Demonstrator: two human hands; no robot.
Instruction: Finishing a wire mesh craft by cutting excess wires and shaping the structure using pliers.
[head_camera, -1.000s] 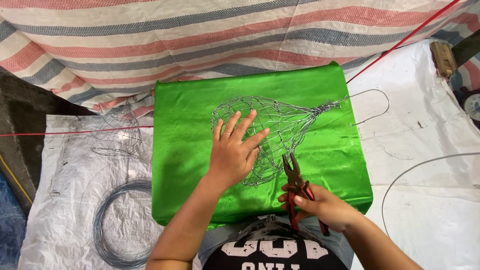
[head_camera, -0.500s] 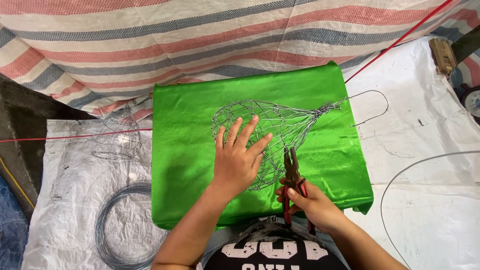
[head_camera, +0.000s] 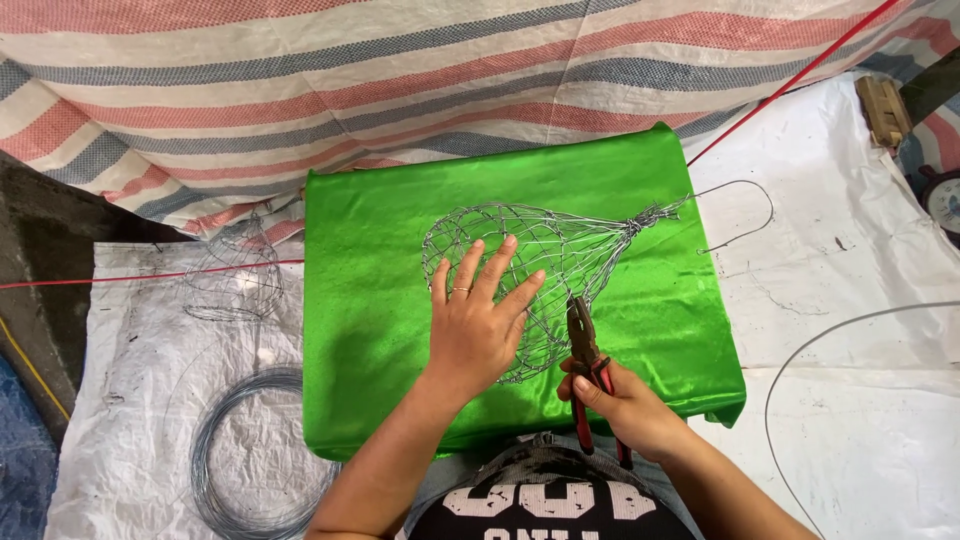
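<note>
A left hand (head_camera: 475, 325), fingers spread flat, is pressing a wire basket (head_camera: 535, 270) onto green cloth (head_camera: 380, 300) while the right hand (head_camera: 625, 405) is gripping red-handled pliers (head_camera: 585, 350) at its rim; a slip could snag a finger.

— What is everything resting on?
— A block draped in shiny green cloth (head_camera: 400, 260), set on white woven sheeting (head_camera: 130, 400) spread over the ground.
— What lies on the green cloth?
— A wire mesh basket (head_camera: 560, 250) near its middle, its twisted neck pointing right, where a wire hook (head_camera: 745, 215) runs out over the white sheet.
— And on the sheeting?
— A coil of grey wire (head_camera: 235, 455) at the near left, and a second wire frame (head_camera: 230, 280) farther back on the left.
</note>
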